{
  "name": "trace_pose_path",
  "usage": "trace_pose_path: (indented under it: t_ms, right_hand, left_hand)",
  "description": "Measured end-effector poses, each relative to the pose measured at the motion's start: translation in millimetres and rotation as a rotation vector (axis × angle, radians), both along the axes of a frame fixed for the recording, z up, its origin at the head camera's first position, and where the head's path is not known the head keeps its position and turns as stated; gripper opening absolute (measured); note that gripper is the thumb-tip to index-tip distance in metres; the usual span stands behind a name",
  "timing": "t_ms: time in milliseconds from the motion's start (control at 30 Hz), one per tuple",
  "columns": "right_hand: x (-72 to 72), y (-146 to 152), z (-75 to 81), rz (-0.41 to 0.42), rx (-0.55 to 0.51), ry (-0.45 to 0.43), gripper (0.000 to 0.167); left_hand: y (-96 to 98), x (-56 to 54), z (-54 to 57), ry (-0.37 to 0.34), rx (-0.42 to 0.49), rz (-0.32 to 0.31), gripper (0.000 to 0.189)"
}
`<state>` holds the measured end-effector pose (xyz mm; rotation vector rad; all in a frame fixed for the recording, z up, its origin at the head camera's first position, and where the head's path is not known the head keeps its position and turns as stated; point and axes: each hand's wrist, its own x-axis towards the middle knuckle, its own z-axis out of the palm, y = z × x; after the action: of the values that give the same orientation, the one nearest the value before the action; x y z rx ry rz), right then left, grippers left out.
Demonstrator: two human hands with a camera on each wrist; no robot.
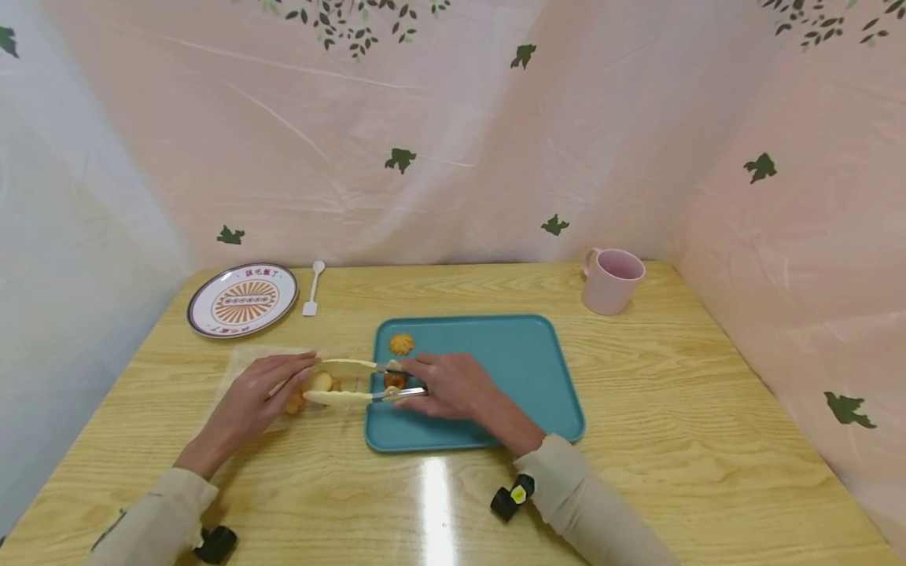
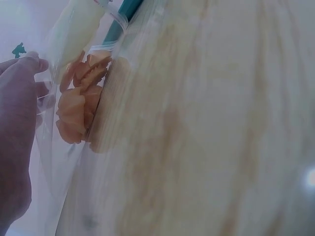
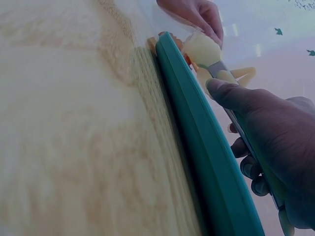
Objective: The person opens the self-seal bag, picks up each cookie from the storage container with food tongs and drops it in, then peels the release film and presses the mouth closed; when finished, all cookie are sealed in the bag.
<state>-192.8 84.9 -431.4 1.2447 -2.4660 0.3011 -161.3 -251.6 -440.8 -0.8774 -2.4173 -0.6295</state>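
My left hand (image 1: 248, 397) pinches the upper layer of a clear plastic bag (image 2: 49, 162) that lies on the table left of the tray. Inside the bag are several golden cookies (image 2: 73, 115). With my right hand (image 1: 456, 387) I grip a pair of tongs (image 1: 347, 367) with metal arms and cream tips. The tips reach left into the bag's mouth and stand apart, on either side of the cookies. On the teal tray (image 1: 495, 354), a flower-shaped cookie (image 1: 401, 343) lies at the upper left. Another cookie (image 1: 394, 380) lies below it, partly hidden beneath the tongs.
A patterned plate (image 1: 283, 295) stands at the back left, beside a small white spoon (image 1: 314, 288). At the back right is a pink mug (image 1: 609, 295). The wooden table (image 1: 672, 409) meets pink cloth (image 1: 453, 118) at the back and sides.
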Motion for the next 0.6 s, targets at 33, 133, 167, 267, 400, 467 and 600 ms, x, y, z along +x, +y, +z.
trace_pose_path:
  t_ms: [33,133,167,267,400,467,600]
  right_hand:
    - [0.1,-0.2,-0.1,0.001,0.001,0.004,0.057]
    - [0.3,-0.8,-0.1,0.009,-0.004,0.011,0.056]
    - [0.4,-1.0,-0.1,0.011,-0.005,0.012,0.055]
    - [0.4,-1.7,0.1,0.017,-0.011,0.01,0.053]
    - [0.4,-2.9,0.2,0.019,-0.01,0.001,0.053]
    - [0.4,-3.5,0.2,0.018,-0.009,0.0,0.053]
    - [0.4,-4.8,-0.3,0.02,-0.011,0.007,0.054]
  left_hand:
    - [0.0,0.1,0.1,-0.001,-0.003,0.001,0.045]
    - [0.0,-0.2,0.1,0.001,-0.005,-0.001,0.045]
    - [0.0,-0.3,0.1,0.002,-0.004,-0.002,0.046]
    - [-0.3,-0.5,-0.3,0.005,-0.001,-0.004,0.046]
    - [-0.7,-0.5,-0.6,0.008,0.007,-0.008,0.045]
    - [-0.8,-0.8,-0.7,0.01,0.014,-0.013,0.044]
    - [-1.0,-1.3,-0.8,0.012,0.024,-0.022,0.042]
